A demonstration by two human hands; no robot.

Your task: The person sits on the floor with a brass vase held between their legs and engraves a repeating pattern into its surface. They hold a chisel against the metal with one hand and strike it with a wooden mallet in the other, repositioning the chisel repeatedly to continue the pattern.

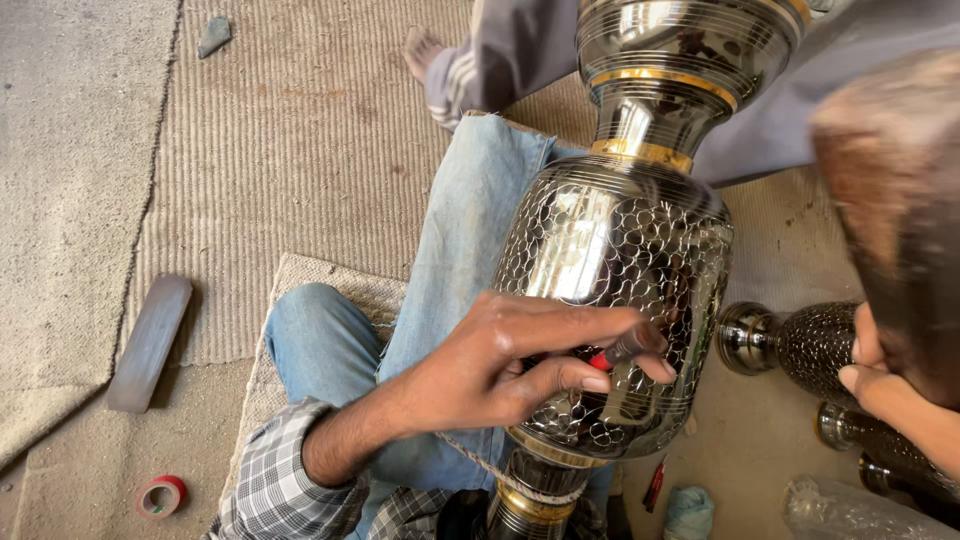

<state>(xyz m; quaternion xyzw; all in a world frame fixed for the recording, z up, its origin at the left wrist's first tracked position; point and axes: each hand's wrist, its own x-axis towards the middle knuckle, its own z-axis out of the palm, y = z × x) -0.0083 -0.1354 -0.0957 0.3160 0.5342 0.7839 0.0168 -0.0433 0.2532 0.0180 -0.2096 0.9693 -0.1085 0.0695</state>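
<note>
Head view: the scene is being read from left to right.
Floor, left: a roll of red tape (160, 496) and a flat metal bar (149, 343) are lying on the mat.
Left hand (520, 365): a small tool (625, 350) is being pinched between closed fingers and pressed against the vase.
Vase (615, 250): it is being propped across a denim-clad leg (450, 270), its patterned black body gleaming.
Right hand (875, 375): only its edge is being shown, so its grip cannot be told.

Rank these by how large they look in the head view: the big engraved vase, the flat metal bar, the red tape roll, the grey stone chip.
1. Big engraved vase, though it sits nearest the camera, which exaggerates it.
2. Flat metal bar on the floor.
3. Red tape roll.
4. Grey stone chip, close to the tape roll in size and farther off, so this last order is unsure.
</note>
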